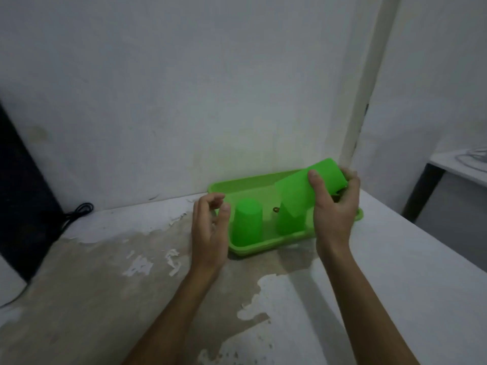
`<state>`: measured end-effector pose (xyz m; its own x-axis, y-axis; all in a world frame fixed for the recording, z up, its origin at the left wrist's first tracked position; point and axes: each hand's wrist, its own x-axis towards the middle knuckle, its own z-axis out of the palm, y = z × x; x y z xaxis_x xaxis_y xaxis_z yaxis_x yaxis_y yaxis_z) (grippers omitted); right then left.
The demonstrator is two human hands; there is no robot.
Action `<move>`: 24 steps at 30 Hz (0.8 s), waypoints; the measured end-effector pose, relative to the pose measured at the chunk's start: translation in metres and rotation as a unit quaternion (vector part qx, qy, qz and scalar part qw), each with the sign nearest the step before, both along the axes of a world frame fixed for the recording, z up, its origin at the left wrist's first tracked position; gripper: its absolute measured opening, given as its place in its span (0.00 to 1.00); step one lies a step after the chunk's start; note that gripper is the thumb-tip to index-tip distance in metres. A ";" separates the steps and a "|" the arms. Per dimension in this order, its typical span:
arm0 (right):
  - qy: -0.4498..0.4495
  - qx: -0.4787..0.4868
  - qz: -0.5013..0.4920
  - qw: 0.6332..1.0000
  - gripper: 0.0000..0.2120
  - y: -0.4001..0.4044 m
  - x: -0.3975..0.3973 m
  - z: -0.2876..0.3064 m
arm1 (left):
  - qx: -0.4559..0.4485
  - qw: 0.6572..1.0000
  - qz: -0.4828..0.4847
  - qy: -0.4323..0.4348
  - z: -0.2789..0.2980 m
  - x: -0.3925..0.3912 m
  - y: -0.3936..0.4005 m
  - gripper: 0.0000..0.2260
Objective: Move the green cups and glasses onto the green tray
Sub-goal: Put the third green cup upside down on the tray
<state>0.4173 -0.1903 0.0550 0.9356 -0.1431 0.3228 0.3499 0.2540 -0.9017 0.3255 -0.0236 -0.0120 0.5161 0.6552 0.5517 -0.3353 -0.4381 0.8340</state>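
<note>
Right hand (333,206) grips a green cup (307,191), tilted above the green tray (266,245) on the worktop (411,259). Left hand (210,227), fingers loosely curled, hovers just beside an upside-down cup (247,222); another cup (290,219) stands below the right hand's thumb.

We find no words, labels, brands or numbers to read here. The green cups (248,222), the green tray (263,180) and the wall (184,101) behind it show us only plain, unmarked surfaces.
</note>
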 end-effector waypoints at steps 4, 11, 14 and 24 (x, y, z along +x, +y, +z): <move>-0.019 -0.049 -0.102 0.993 0.25 -0.025 0.022 -0.007 | -0.006 0.999 -0.024 0.041 -0.021 0.010 0.009 0.17; -0.042 -0.203 -0.201 0.957 0.32 -0.038 0.053 -0.031 | 0.059 0.990 -0.048 0.119 -0.042 0.014 0.017 0.32; -0.029 -0.245 -0.197 0.949 0.33 -0.037 0.064 -0.041 | 0.070 0.986 -0.048 0.145 -0.043 0.013 0.019 0.33; -0.036 -0.344 -0.166 0.923 0.34 -0.028 0.092 -0.055 | 0.125 0.975 -0.021 0.184 -0.043 0.012 0.018 0.32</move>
